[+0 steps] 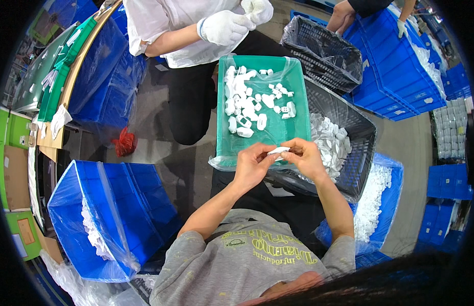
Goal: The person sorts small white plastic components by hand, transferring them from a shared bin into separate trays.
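Above the near edge of a green tray [277,130], a small white plastic part [279,150] is pinched between my two hands. My left hand [253,163] grips its left end with thumb and fingers, and my right hand [304,157] has the right end. The fingers hide much of the part, so its full shape is unclear. Loose white plastic pieces [242,104] of several shapes lie in the far and middle part of the tray. Just right of my right hand, many white pieces [330,143] fill part of a black crate [367,132].
Across the tray a person in white gloves [224,29] holds their hands together. A plastic-lined blue bin [109,204] stands at my left; another blue bin [395,178] of white parts is at my right. Farther off are a black basket [323,51] and large blue crates [390,76].
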`<action>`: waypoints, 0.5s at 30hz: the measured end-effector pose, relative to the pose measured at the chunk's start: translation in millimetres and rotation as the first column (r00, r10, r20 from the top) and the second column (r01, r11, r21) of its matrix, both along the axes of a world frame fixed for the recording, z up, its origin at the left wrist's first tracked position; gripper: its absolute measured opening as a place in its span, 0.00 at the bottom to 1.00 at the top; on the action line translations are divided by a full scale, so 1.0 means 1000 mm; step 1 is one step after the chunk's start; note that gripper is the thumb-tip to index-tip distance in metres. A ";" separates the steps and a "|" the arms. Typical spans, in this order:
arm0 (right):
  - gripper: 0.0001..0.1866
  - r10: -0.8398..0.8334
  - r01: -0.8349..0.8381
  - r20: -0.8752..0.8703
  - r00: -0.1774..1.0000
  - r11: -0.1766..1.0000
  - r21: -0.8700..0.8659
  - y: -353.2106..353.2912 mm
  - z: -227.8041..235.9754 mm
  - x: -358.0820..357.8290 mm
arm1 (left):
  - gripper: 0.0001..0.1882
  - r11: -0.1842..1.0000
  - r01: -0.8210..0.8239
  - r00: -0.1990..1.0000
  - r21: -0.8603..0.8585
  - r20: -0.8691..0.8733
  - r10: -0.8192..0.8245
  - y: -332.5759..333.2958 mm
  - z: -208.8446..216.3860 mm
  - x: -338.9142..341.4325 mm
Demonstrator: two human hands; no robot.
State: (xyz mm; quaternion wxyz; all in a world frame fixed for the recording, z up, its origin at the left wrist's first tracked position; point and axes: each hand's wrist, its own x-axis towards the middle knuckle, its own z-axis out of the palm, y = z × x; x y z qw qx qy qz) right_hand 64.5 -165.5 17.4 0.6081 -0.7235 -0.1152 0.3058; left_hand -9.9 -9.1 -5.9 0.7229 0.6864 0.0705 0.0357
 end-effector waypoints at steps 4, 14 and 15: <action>0.08 -0.041 0.080 0.339 0.940 0.992 -0.100 0.006 -0.009 -0.008 | 0.06 0.961 -0.161 0.983 0.223 0.118 0.137 -0.009 -0.006 0.000; 0.05 -0.105 0.168 0.488 0.866 0.982 -0.088 0.000 -0.017 -0.011 | 0.10 0.879 -0.165 0.977 0.447 0.194 0.084 -0.012 -0.005 0.005; 0.05 -0.103 0.170 0.489 0.866 0.981 -0.093 -0.007 -0.016 -0.009 | 0.10 0.881 -0.163 0.977 0.443 0.194 0.084 -0.012 0.002 0.007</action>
